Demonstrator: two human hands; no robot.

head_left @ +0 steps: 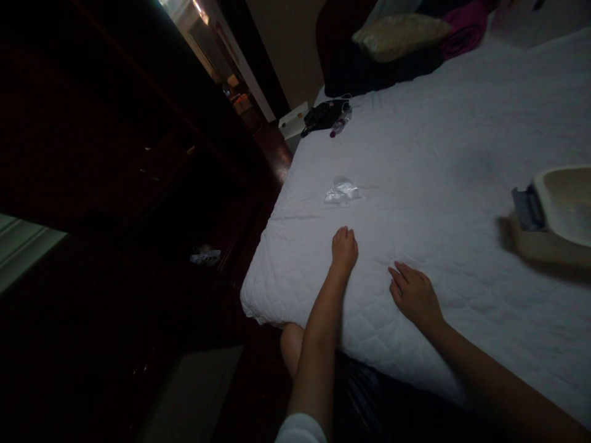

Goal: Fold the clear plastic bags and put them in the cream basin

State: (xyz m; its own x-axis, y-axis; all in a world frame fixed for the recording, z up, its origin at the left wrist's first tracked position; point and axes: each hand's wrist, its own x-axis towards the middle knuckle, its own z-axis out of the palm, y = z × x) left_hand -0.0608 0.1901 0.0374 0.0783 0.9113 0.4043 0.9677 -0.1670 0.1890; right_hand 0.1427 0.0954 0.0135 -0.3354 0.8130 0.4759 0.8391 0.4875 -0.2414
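Observation:
My left hand (345,247) rests palm down on the white quilted bed cover (462,111), its short-looking fingers slightly bent and a little apart, with nothing visible in it. Just beyond it lies a crumpled clear plastic bag (341,191), which the hand does not touch. To the right, my right hand (416,296) is at the cover with its fingers spread and no object between them. Farther right stands a pale plastic basin (535,243) with a grey handle or clip (529,209), cut off by the frame's edge; its contents are too dim to make out.
Toward the far end of the bed are a dark bag (323,115), a small clear bottle (340,125), a beige pillow (401,37) and a magenta cloth (464,31). A white box (293,121) stands beside the bed. Dark wooden furniture (138,123) fills the left.

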